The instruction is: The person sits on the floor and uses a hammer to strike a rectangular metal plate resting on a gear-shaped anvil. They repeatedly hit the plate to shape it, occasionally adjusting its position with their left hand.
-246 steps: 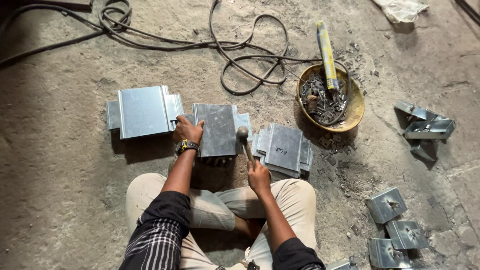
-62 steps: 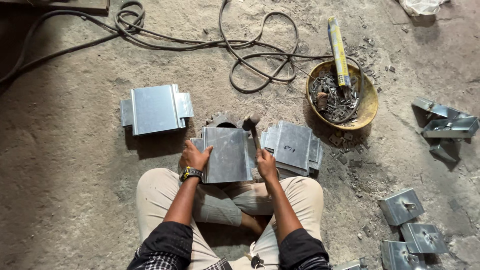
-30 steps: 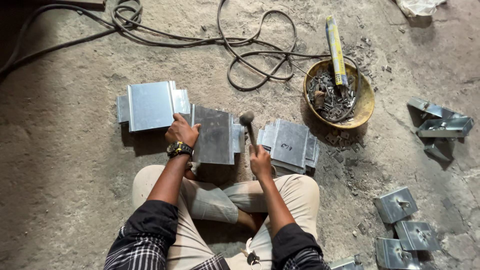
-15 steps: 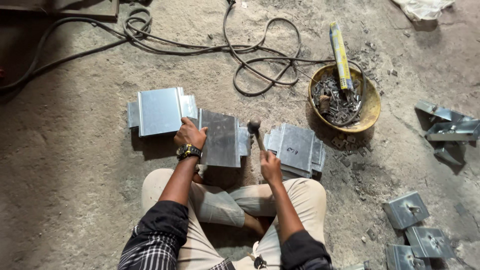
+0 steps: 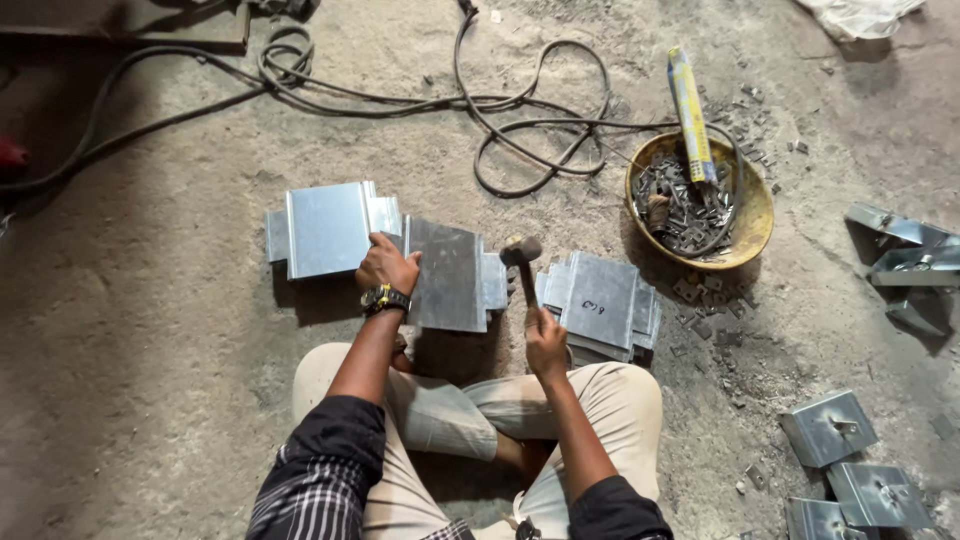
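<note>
Two hands share the work as I sit cross-legged on the floor [image 5: 150, 380]: my left hand [image 5: 388, 268] presses flat on the metal plate [image 5: 445, 272] to steady it, my right hand [image 5: 545, 340] grips the hammer [image 5: 522, 262] upright beside it.

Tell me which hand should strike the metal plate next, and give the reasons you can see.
The right hand. It grips the hammer, whose head is raised beside the metal plate. The left hand lies on the plate's left edge, apparently steadying it, so it looks better kept there.
</note>
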